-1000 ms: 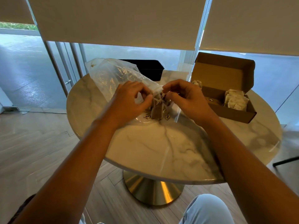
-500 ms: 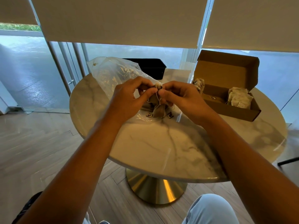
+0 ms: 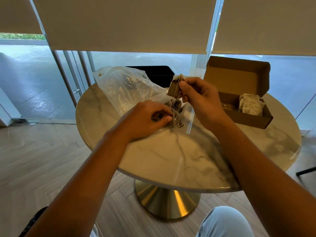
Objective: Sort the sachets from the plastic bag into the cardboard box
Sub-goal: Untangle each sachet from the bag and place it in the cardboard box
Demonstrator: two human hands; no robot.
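Note:
A clear plastic bag (image 3: pixel 123 88) lies on the round marble table (image 3: pixel 171 156), its mouth toward me, with several brown sachets inside. My right hand (image 3: pixel 198 94) pinches one brown sachet (image 3: pixel 174 87) lifted above the bag's mouth, its string trailing down. At the bag's mouth my left hand (image 3: pixel 148 118) grips a tangled clump of sachets and strings (image 3: pixel 176 112). A small tag (image 3: pixel 179 125) lies on the table beside that hand. The open cardboard box (image 3: pixel 239 93) stands at the right, with pale sachets (image 3: pixel 250 106) stacked in its right end.
A black bin (image 3: pixel 153 74) stands behind the table by the glass doors. Roller blinds hang above. The table rests on a gold pedestal base (image 3: pixel 167 200). A dark chair leg (image 3: pixel 306 171) shows at the right edge, and my knee (image 3: pixel 225 221) is below the table.
My right hand has lifted one sachet up and away from the clump. The left hand has dropped lower, holding the remaining sachets at the bag's mouth.

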